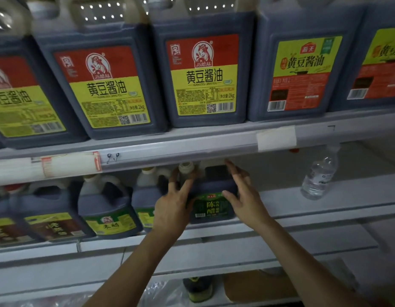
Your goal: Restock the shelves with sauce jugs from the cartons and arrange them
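Pressing a green-labelled vinegar jug (210,196) between the flat, straight-fingered left hand (173,207) and right hand (244,196), the person is seating it on the lower shelf (302,209), likely squaring it beside its neighbours next.

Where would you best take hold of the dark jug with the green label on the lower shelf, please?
Probably by the two flat side walls of the dark green-labelled jug, from the front, as the left hand and right hand do; the upper shelf crowds its top.

I see the upper shelf (192,138) carrying a row of big soy sauce jugs (205,78). The lower shelf (302,209) holds vinegar jugs (108,209) at left and a water bottle (320,173) at right.
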Action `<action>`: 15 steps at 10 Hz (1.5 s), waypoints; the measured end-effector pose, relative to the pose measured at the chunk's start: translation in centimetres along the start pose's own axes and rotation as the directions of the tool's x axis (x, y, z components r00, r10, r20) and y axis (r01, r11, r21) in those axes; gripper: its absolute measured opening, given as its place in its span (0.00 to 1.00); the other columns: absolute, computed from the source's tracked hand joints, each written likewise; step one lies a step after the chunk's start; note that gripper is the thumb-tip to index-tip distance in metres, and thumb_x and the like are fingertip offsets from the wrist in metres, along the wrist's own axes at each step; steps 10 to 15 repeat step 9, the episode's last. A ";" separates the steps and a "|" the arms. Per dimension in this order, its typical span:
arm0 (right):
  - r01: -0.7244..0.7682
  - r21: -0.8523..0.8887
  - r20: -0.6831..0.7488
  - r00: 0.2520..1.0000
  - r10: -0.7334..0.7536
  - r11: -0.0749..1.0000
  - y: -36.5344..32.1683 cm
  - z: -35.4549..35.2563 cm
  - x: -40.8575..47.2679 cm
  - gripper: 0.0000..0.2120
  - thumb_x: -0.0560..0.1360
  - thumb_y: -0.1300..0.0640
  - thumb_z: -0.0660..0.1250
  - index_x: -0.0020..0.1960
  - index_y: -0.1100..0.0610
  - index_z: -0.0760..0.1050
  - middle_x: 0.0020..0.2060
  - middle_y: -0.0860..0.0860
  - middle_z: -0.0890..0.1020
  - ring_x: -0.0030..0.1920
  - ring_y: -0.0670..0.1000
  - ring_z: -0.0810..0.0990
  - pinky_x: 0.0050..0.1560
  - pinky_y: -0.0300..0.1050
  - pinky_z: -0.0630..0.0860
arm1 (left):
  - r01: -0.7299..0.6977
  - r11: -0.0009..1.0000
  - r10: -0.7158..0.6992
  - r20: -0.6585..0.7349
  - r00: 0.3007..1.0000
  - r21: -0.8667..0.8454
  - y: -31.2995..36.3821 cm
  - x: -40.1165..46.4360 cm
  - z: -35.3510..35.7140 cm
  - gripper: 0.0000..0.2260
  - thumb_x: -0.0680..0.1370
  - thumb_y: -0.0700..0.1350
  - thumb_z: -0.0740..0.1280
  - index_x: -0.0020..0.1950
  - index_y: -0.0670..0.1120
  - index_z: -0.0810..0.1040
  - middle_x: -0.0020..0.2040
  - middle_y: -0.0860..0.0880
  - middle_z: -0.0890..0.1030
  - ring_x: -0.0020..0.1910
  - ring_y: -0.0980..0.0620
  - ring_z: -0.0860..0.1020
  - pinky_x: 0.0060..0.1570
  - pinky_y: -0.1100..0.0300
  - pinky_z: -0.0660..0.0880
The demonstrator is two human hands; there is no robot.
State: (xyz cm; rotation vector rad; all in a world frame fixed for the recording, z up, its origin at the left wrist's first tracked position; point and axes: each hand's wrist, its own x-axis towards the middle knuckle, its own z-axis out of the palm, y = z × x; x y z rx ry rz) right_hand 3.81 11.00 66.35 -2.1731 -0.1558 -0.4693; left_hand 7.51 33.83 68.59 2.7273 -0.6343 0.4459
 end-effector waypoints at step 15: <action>-0.456 -0.405 -0.105 0.884 0.456 0.792 -10.2 7.5 -3.5 0.40 0.83 0.53 0.63 0.82 0.37 0.38 0.82 0.58 0.36 0.79 0.65 0.58 0.67 0.55 0.75 | -0.190 0.937 0.223 0.081 0.972 -0.295 -6.6 -2.7 -5.7 0.31 0.75 0.47 0.63 0.78 0.59 0.61 0.71 0.50 0.75 0.58 0.44 0.81 0.52 0.49 0.80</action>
